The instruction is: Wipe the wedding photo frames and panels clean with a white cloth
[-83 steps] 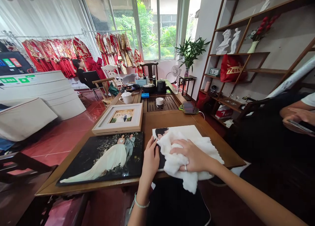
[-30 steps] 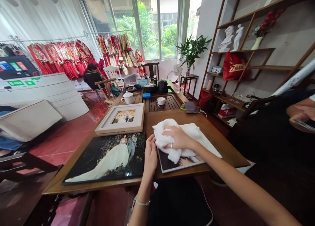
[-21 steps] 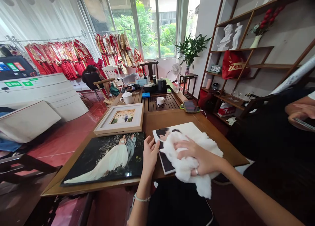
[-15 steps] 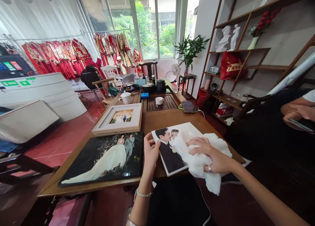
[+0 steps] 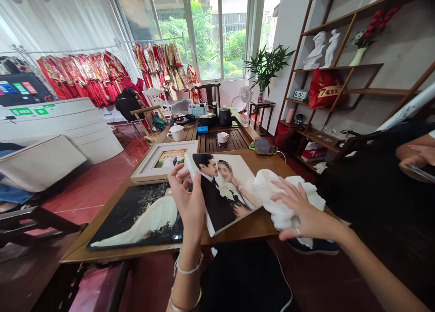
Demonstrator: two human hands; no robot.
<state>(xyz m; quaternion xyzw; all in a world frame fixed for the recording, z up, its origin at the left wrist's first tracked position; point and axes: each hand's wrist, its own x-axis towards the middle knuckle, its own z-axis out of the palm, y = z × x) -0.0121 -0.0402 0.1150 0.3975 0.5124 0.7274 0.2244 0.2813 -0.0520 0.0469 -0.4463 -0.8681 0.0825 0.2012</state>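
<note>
My left hand (image 5: 188,199) grips the left edge of a photo panel (image 5: 220,203), thumb along the edge. The panel is thick with white sides and shows two people in wedding clothes. Its left side is tilted up off the wooden table (image 5: 200,244). My right hand (image 5: 302,212) rests on a bunched white cloth (image 5: 265,189), fingers bent over it, at the panel's right edge. A dark photo panel (image 5: 136,217) lies flat at the left, partly covered by my left hand. Behind it lies a light-framed photo (image 5: 149,162).
A lidded white cup (image 5: 176,132), a small white cup (image 5: 222,137) on a slatted tea tray (image 5: 234,142), and a phone (image 5: 266,146) with a cable stand farther back. Another person's hand (image 5: 416,160) holds a device at the right. Shelves (image 5: 367,92) line the right wall.
My left hand has moved left and lifted the panel's left side. My right hand and the cloth have slid right off the picture, uncovering the second person in it.
</note>
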